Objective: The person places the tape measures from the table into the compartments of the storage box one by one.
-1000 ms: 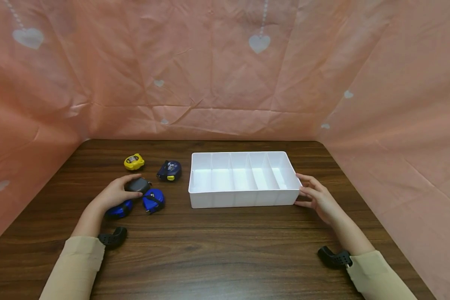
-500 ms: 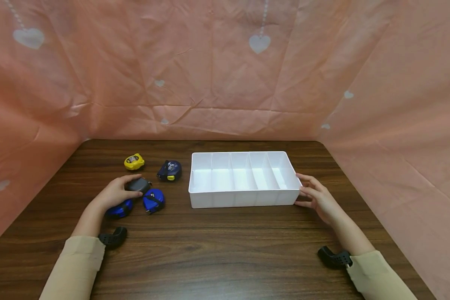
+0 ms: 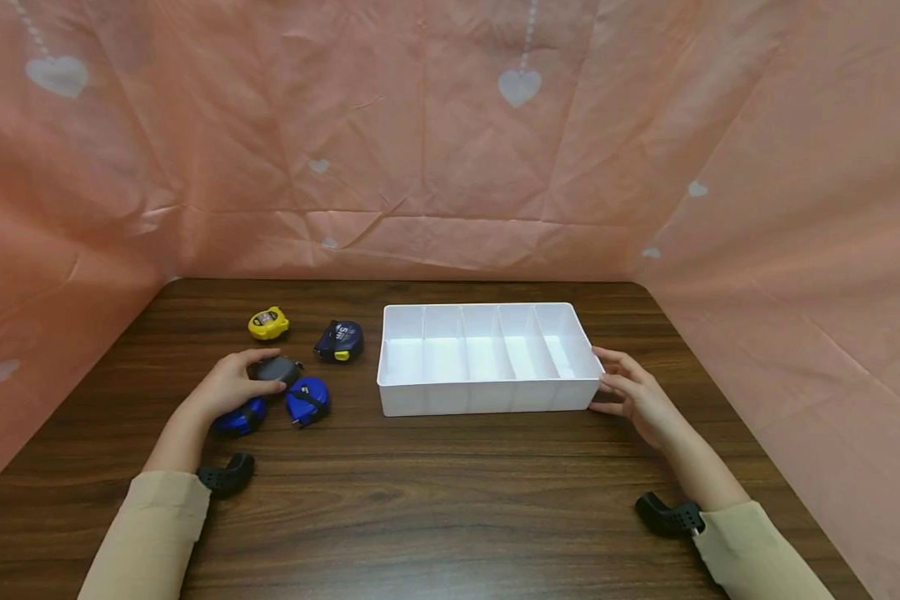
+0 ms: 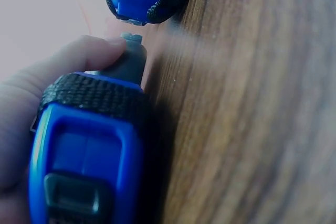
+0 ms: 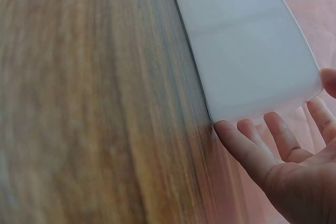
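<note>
Your right hand [image 5: 296, 174] sits lower right, fingers spread, tips against the end of a white plastic container [image 5: 252, 61]. One fingertip meets the bottom corner, just beside the wood-grain tabletop [image 5: 94, 103]. Faint band across the container's side; thin dark line along its base. Pink cloth [image 5: 312, 3] beyond.

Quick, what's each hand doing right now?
Left hand: holding the grey tape measure.
Right hand: open, touching the end of the white box.
</note>
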Demonstrator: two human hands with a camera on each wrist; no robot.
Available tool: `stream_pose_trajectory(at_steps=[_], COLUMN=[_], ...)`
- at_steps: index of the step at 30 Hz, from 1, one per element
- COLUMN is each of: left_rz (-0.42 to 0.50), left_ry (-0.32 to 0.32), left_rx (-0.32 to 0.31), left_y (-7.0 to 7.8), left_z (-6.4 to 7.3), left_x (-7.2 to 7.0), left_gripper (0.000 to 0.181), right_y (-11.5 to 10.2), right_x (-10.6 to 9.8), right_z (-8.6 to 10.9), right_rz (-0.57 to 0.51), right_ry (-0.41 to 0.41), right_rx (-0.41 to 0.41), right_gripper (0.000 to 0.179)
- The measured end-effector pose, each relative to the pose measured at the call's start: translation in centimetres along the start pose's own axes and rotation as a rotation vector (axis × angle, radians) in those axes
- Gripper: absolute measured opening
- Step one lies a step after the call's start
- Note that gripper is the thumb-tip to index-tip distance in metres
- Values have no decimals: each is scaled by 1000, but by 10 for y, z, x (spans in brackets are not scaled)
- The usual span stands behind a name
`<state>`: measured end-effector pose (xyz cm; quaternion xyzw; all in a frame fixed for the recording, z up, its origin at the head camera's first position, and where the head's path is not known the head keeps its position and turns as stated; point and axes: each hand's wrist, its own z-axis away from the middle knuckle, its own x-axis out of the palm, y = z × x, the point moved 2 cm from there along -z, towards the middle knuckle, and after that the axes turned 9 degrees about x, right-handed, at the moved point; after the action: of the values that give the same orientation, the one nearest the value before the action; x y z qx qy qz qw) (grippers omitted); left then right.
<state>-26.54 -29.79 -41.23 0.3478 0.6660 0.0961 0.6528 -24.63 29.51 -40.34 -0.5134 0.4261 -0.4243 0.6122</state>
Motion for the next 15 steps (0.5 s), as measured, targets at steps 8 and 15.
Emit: stream_pose_trajectory(at_steps=[8,15], left_rz=[-7,2], left_ry=[37,108], left_rx=[4,13], left_y=[0,3], left_z=[1,2], left_x=[-1,-2], left_gripper=[70,68], right_y=[0,0], right_x=[1,1], right_z=[0,-1], right_rz=[0,13], right_ry=[5,10], right_rx=[7,12], right_gripper=[44,44])
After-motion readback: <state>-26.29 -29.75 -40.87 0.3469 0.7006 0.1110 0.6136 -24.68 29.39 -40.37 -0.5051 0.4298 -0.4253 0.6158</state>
